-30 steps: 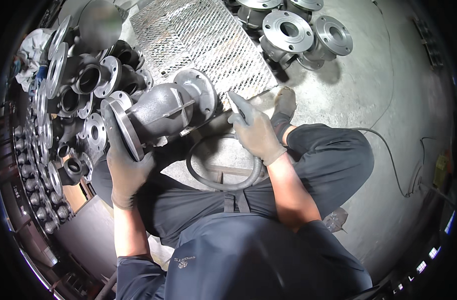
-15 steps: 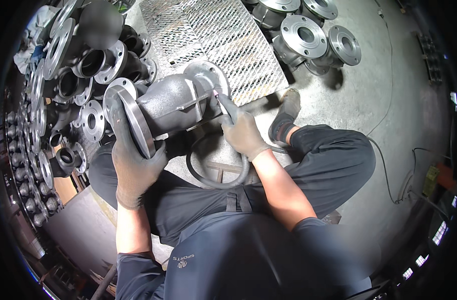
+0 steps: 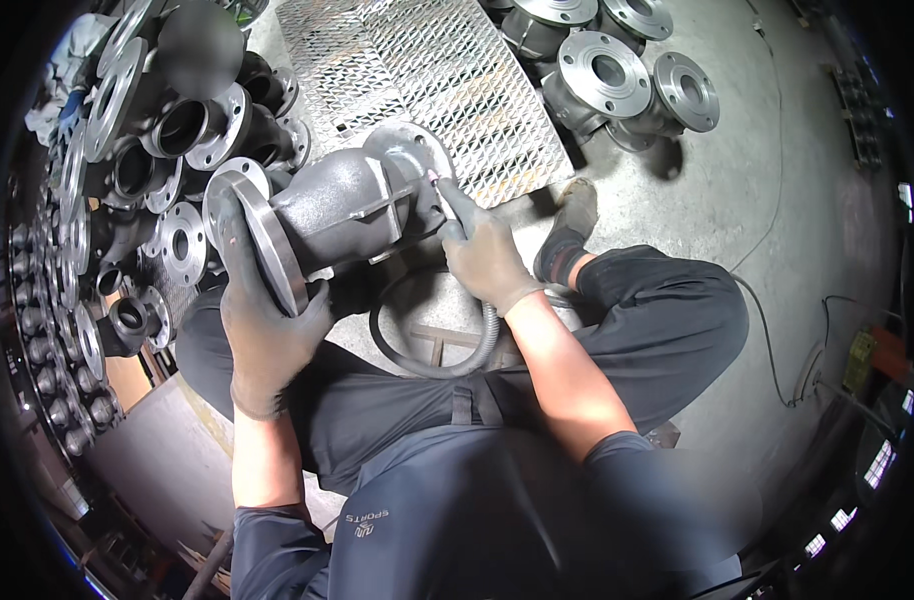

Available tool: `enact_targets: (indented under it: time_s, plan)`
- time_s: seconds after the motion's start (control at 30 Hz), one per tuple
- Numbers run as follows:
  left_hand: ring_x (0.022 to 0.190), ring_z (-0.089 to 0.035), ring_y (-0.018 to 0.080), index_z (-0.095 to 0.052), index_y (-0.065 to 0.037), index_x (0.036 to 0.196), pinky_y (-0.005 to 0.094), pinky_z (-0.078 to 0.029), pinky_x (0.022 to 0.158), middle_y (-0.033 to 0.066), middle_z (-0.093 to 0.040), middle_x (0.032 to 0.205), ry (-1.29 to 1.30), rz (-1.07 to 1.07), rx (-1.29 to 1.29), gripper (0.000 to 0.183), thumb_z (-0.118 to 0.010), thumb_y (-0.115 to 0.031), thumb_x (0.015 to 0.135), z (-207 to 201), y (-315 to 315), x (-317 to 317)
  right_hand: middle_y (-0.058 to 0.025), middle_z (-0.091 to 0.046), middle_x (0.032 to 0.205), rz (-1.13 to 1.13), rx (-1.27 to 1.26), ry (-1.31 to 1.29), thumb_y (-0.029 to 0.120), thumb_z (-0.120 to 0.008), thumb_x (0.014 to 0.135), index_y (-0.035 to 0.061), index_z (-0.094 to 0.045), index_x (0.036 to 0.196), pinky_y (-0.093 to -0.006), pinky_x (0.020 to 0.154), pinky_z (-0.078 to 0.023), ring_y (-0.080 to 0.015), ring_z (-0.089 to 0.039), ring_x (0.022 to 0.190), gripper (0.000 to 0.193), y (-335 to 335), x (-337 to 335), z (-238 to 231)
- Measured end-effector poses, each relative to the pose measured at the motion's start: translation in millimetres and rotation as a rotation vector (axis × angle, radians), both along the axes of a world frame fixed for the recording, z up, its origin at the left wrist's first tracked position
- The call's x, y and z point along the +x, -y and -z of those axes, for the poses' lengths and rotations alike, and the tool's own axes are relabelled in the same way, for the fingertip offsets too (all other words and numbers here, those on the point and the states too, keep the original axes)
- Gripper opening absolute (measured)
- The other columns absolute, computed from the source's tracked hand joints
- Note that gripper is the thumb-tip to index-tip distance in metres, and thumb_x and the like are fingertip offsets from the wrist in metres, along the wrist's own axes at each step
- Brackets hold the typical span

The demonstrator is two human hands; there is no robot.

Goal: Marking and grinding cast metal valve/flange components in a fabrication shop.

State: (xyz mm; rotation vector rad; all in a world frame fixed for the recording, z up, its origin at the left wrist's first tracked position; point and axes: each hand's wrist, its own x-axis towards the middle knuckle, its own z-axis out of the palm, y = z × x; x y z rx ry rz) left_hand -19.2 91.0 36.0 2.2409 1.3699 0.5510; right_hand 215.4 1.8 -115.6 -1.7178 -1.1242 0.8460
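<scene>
A grey cast-metal valve body (image 3: 339,205) with a flange at each end lies tilted in front of me. My gloved left hand (image 3: 262,320) is wrapped round the rim of its near left flange (image 3: 280,240), thumb on one side and fingers on the other. In my gloved right hand (image 3: 489,250) is a slim hand grinder (image 3: 445,203) with a small pink tip. That tip sits at the neck behind the far flange (image 3: 417,148); whether it touches the metal I cannot tell. A ribbed grey hose (image 3: 490,335) runs below the right hand and curves between my legs.
Flanged metal castings (image 3: 185,243) crowd the left side, several deep. More castings (image 3: 604,75) stand at the upper right. A metal grating plate (image 3: 457,100) lies beyond the valve body. My right shoe (image 3: 577,210) rests on the concrete floor, where a thin cable (image 3: 780,150) trails.
The valve body and both hands keep nearly the same place. The pink tip has shifted very slightly along the neck by the far flange. The whole view has drifted a little.
</scene>
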Motion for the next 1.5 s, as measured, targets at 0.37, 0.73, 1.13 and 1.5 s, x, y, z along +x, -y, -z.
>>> enact_targets:
  time_s: [0.37, 0.73, 1.13, 1.5]
  plan:
    - [0.150, -0.058, 0.0436, -0.026, -0.005, 0.177, 0.0449, -0.050, 0.119, 0.0297, -0.052, 0.167, -0.008, 0.007, 0.049, 0.116, -0.083, -0.008, 0.076, -0.8, -1.1, 4.0, -0.0318, -0.067, 0.147, -0.006, -0.026, -0.014, -0.001, -0.054, 0.101, -0.0025, -0.053, 0.161, -0.0472, 0.116, -0.053, -0.0459, -0.066, 0.135, 0.060, -2.2, -3.0, -8.5]
    - [0.160, -0.048, 0.0363, -0.025, -0.006, 0.178, 0.0428, -0.043, 0.126, 0.0247, -0.044, 0.176, 0.006, -0.006, 0.082, 0.118, -0.082, -0.002, 0.075, 1.3, -2.1, 0.0, -0.0321, -0.066, 0.148, -0.020, 0.017, -0.001, 0.004, -0.057, 0.106, -0.0047, -0.057, 0.157, -0.0469, 0.118, -0.052, -0.0459, -0.064, 0.139, 0.052, -9.0, -7.3, -4.3]
    - [0.156, -0.052, 0.0438, -0.027, -0.001, 0.176, 0.0458, -0.049, 0.121, 0.0289, -0.047, 0.172, -0.012, 0.005, 0.108, 0.117, -0.087, -0.011, 0.076, 5.4, -7.2, -12.9, -0.0297, -0.072, 0.140, -0.009, 0.054, -0.030, 0.002, -0.058, 0.104, -0.0029, -0.057, 0.157, -0.0459, 0.111, -0.055, -0.0446, -0.071, 0.131, 0.054, 6.7, 2.3, -28.2]
    - [0.142, -0.065, 0.0440, -0.028, -0.002, 0.176, 0.0443, -0.057, 0.109, 0.0294, -0.054, 0.165, 0.034, 0.097, 0.055, 0.113, -0.078, -0.008, 0.075, 3.5, -8.7, -26.6, -0.0209, -0.079, 0.128, -0.596, -0.042, 0.197, 0.004, -0.064, 0.097, 0.0089, -0.071, 0.147, -0.0477, 0.101, -0.060, -0.0415, -0.076, 0.114, 0.051, -12.1, 71.1, -87.5]
